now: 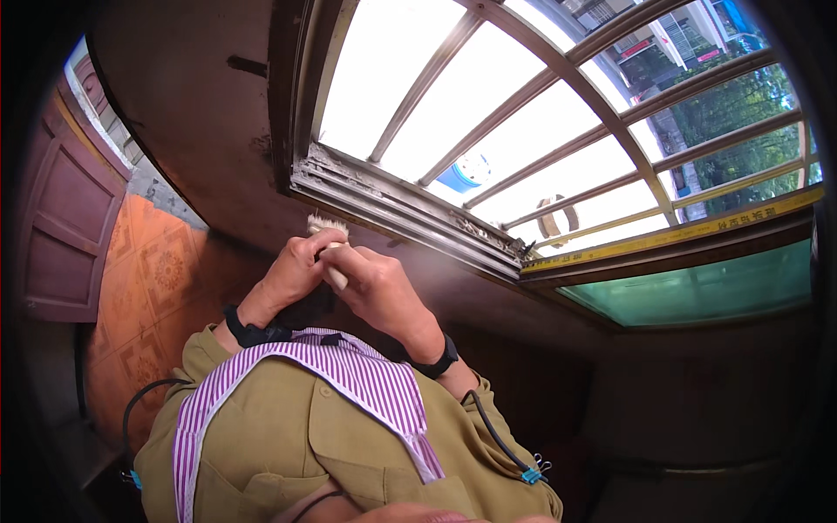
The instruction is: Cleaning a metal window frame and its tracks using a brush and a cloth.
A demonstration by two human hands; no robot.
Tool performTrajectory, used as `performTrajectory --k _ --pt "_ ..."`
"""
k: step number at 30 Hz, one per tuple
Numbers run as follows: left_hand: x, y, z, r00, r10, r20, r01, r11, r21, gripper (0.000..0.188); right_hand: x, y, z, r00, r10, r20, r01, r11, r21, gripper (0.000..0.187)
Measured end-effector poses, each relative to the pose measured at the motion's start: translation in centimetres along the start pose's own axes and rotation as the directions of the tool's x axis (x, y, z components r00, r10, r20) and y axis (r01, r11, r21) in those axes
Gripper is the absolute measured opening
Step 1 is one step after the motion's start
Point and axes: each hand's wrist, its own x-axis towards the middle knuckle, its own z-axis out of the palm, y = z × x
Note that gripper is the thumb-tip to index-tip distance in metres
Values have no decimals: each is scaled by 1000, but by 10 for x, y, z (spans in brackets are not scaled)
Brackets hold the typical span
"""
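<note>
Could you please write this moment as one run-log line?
left hand: gripping brush | right hand: gripping brush | bristles: near window track, not touching

The shirt (261, 418) is greenish-brown, with a small round button (326, 392) in front, and over it goes an apron (370, 375) with purple and white stripes. Both wrists wear black bands (251, 334). Thin black cords (491, 427) loop beside the sleeves (204, 349), with bright blue clips (531, 475).

left fingers (323, 238) and right fingers (350, 260) hold a brush (330, 225)
</note>
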Motion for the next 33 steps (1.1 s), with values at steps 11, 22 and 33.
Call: performTrajectory --k 11,22,33 --pt "-4 -4 28 997 -67 -43 68 997 30 28 -53 199 -132 843 516 -155 -483 598 -639 20" --pt "2 3 57 996 -74 -58 77 996 40 30 -60 193 -141 902 416 -118 -383 641 -665 25" --pt "-2 -4 57 986 -64 -155 67 998 17 17 -96 174 -197 723 542 -429 -665 374 -647 19"
